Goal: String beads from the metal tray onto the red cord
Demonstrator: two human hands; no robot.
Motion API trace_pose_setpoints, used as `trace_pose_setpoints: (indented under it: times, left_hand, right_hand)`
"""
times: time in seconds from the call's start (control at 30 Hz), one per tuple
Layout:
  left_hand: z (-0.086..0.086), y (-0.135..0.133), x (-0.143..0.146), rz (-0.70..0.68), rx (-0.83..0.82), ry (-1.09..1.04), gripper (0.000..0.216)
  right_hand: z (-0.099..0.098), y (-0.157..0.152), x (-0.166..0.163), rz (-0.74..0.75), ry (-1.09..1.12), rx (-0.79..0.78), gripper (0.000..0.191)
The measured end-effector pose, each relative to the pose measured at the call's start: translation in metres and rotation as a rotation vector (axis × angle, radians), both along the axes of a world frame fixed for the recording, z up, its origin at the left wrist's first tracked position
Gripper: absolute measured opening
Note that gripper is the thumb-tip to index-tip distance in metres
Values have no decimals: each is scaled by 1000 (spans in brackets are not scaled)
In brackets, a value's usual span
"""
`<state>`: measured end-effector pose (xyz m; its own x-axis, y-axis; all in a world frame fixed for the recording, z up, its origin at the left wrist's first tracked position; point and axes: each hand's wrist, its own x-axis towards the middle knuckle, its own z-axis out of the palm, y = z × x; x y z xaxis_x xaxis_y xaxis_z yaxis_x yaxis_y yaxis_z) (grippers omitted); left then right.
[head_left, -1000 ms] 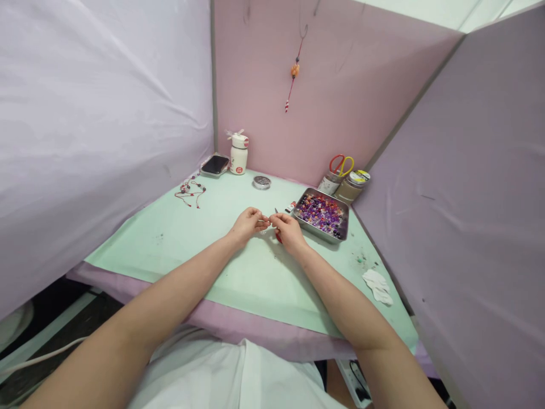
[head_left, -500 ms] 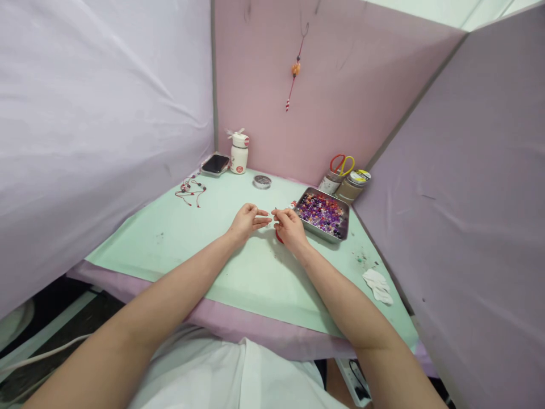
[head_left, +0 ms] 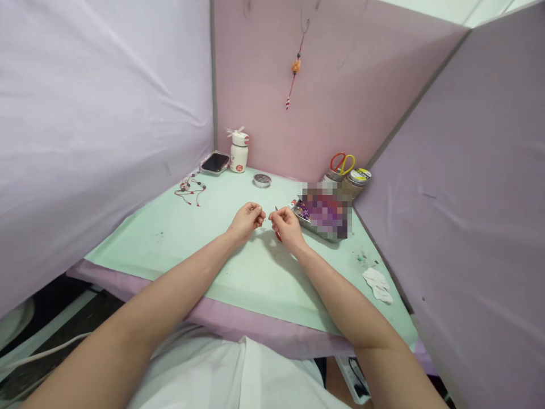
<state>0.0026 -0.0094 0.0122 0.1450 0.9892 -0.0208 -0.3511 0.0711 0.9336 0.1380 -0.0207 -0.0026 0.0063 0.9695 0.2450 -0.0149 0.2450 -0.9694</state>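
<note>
My left hand [head_left: 247,220] is above the middle of the table, fingers curled and thumb pressed to the fingertips. What it pinches, if anything, is too small to see. Just right of it, a small gap away, my right hand [head_left: 288,226] is closed as well. A thin dark tip [head_left: 276,208] shows above its fingers, too small to name. Under the right hand peeks the edge of a red object [head_left: 279,236], mostly covered. Close to the right hand stands a metal tray [head_left: 314,231] of purple, red and orange beads, partly blurred by a pixelated patch.
A beaded red cord [head_left: 190,188], a phone [head_left: 215,163], a white bottle [head_left: 239,154] and a round clear case [head_left: 261,180] are at back left. Jars, one with scissors [head_left: 343,163], stand behind the tray. A white cloth [head_left: 377,286] lies right. Another beaded string [head_left: 296,66] hangs on the wall.
My left hand's fingers, stretched out before, have curled in to a pinch. The right hand stays nearly in place, and the gap between the hands is slightly changed.
</note>
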Motion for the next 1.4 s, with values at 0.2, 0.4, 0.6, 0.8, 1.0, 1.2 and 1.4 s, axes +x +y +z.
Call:
trace_pose_setpoints:
  times: [0.2,0.4,0.6,0.8,1.0,1.2,1.4]
  left_hand:
    - [-5,3,0,15,5,7,16]
    - [-6,2,0,-4,92,148,14]
    - [-6,0,0,-11,172,244,18]
    - [-9,1,0,-47,159,235,19]
    - [-12,3,0,-93,105,158,24]
    - [-12,2,-3,-91,128,274,29]
    - [-8,-1,-2,-46,197,393,18]
  right_hand:
    - [2,1,0,-19,25,-22,16]
    - [1,4,3,39,116,-102,33]
    - [0,4,3,-13,120,-91,33]
    - [0,3,2,-7,103,-64,33]
    - [4,4,5,-50,96,-64,37]
    - [5,4,7,-46,80,-49,38]
    - [3,3,7,-46,-13,25,34]
